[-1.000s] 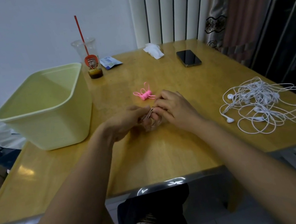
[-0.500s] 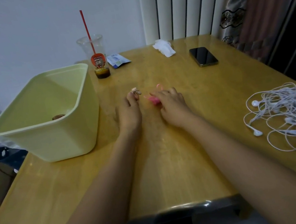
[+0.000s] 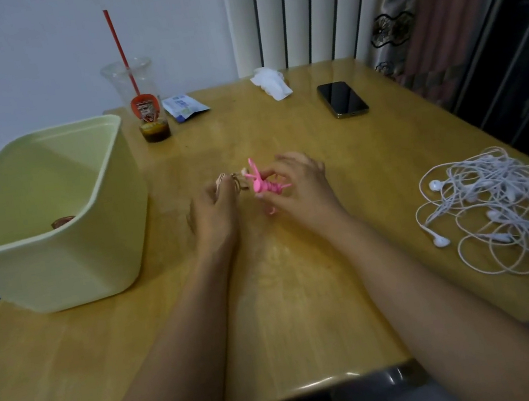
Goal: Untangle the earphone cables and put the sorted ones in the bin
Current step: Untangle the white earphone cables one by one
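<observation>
My right hand pinches a wound pink earphone bundle just above the table's middle. My left hand, close beside it, holds a small coiled tan earphone in its fingertips. The pale green bin stands at the left, with a dark coiled item lying inside at its bottom. A tangled heap of white earphone cables lies on the table at the right, apart from both hands.
At the back of the wooden table stand a plastic cup with a red straw, a blue-white sachet, a crumpled tissue and a black phone. The table's front edge runs under my forearms.
Both hands moved away from me to the pink bundle. My right hand has lifted the bundle off the table, while my left hand still carries the tan earphone.
</observation>
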`<state>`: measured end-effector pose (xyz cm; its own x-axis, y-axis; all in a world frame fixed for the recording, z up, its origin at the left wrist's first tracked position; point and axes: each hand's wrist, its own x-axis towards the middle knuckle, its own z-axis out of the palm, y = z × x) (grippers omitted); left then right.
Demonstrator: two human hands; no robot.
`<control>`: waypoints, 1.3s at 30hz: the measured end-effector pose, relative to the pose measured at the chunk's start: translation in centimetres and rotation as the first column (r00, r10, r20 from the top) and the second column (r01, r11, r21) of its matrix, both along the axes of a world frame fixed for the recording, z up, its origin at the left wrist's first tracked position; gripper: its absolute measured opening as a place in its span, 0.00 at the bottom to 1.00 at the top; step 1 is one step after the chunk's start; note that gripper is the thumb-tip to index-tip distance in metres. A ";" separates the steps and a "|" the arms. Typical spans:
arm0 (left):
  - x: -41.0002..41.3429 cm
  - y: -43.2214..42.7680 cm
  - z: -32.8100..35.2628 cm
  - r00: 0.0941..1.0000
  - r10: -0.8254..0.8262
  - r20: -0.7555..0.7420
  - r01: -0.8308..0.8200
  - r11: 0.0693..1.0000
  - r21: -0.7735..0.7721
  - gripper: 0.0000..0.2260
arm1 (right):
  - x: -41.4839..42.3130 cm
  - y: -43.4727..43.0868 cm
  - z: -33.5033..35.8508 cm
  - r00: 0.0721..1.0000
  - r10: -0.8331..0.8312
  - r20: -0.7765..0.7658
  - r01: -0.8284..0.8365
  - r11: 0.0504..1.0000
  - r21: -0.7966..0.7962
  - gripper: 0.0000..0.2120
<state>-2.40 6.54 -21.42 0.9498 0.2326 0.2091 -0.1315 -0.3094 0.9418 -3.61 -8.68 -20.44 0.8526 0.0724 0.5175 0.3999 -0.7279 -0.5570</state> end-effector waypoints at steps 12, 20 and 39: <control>-1.6 0.2 1.3 0.944 -0.327 -0.039 0.322 0.942 -0.097 0.16 | -1.1 0.4 0.5 1.000 -0.021 -0.001 0.021 0.999 0.041 0.11; -0.8 1.0 0.2 0.932 -0.363 -0.012 0.363 0.931 0.035 0.22 | -0.7 0.1 0.0 0.988 0.099 -0.116 -0.067 0.965 0.254 0.16; -1.3 0.9 0.6 0.930 -0.366 -0.025 0.364 0.928 -0.079 0.24 | -1.6 0.4 0.8 0.992 0.122 -0.042 -0.120 0.992 0.048 0.23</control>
